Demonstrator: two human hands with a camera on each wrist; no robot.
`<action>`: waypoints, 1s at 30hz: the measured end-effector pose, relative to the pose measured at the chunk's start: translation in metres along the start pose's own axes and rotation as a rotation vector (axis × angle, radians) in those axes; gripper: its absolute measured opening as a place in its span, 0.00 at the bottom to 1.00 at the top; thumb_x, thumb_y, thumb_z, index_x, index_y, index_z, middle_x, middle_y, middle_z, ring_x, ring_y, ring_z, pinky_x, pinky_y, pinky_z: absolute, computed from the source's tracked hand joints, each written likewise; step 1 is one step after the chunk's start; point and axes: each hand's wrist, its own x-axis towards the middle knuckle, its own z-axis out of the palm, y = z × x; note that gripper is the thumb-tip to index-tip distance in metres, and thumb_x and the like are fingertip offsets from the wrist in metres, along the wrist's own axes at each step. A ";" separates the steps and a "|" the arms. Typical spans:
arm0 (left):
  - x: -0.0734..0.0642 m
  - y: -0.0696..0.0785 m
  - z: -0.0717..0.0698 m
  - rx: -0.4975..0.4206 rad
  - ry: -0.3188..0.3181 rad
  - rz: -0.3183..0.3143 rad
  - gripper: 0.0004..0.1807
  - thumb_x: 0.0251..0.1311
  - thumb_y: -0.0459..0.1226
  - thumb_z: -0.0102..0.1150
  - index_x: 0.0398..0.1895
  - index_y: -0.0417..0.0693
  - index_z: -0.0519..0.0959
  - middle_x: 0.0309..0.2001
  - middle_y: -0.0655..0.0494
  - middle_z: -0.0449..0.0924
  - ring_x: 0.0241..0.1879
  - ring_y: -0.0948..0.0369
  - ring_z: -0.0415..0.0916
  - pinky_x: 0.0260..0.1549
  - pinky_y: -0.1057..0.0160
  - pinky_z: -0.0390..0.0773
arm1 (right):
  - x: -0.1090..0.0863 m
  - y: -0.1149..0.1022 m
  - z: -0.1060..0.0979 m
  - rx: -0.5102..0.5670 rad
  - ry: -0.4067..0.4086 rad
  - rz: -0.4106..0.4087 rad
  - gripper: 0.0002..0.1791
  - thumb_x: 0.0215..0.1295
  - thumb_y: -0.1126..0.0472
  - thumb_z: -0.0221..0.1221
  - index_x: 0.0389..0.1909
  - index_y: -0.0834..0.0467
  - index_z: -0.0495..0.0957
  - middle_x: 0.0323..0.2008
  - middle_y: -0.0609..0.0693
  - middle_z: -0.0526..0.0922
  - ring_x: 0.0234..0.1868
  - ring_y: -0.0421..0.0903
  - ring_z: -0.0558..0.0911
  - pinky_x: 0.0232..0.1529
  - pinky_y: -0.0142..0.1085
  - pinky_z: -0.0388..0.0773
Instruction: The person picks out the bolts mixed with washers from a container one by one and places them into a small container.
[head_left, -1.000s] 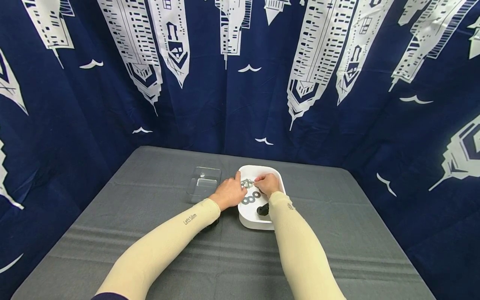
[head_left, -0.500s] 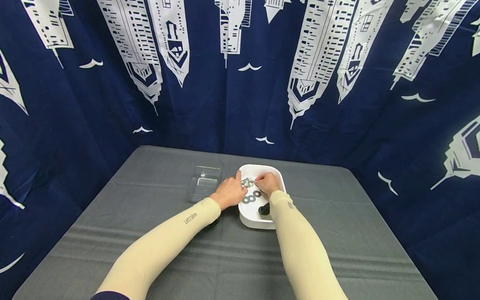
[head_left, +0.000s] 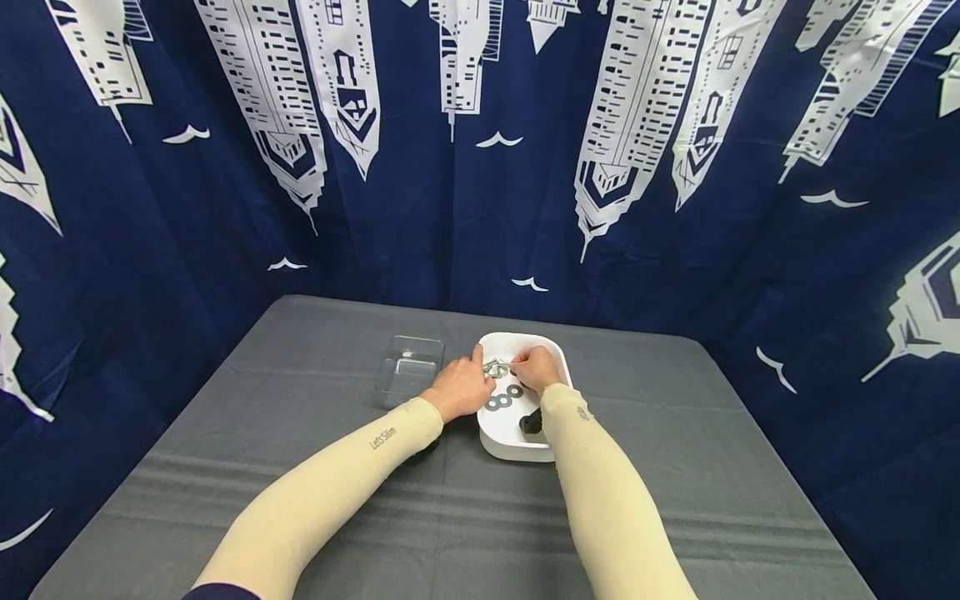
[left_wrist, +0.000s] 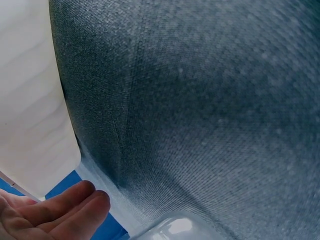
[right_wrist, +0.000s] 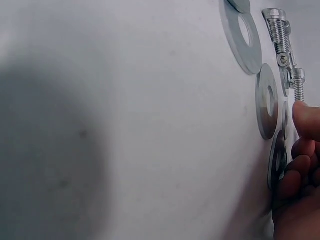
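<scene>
In the head view, a white rounded bin (head_left: pixel 510 433) holds flat metal washers (head_left: pixel 498 402) and a small heap of socket head screws (head_left: pixel 493 367). My left hand (head_left: pixel 459 386) rests at the bin's left rim, index finger straight and thumb over the inside. The left wrist view shows other fingers (left_wrist: pixel 82 205) of that hand, fairly straight, outside the bin wall. My right hand (head_left: pixel 536 368) reaches into the bin and pinches a socket head screw (right_wrist: pixel 298 82) between thumb and fingers. Beside that hand, several washers (right_wrist: pixel 267 102) lie on the bin floor.
Left of the bin stands a clear plastic box (head_left: pixel 411 371) on the grey cloth-covered table (head_left: pixel 322 358). A dark blue printed curtain (head_left: pixel 420 200) hangs behind the table and along its sides. A black device (head_left: pixel 531 422) sits at my right wrist.
The view shifts slightly with the head. Both hands stay in almost the same place, the left at the rim and the right on the screw.
</scene>
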 end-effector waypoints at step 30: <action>-0.002 0.001 -0.003 0.053 -0.001 -0.001 0.37 0.68 0.47 0.51 0.73 0.35 0.58 0.53 0.36 0.81 0.54 0.44 0.80 0.53 0.47 0.79 | -0.003 -0.014 -0.014 -0.035 -0.012 -0.119 0.06 0.64 0.64 0.62 0.28 0.60 0.83 0.21 0.45 0.76 0.25 0.41 0.75 0.26 0.29 0.70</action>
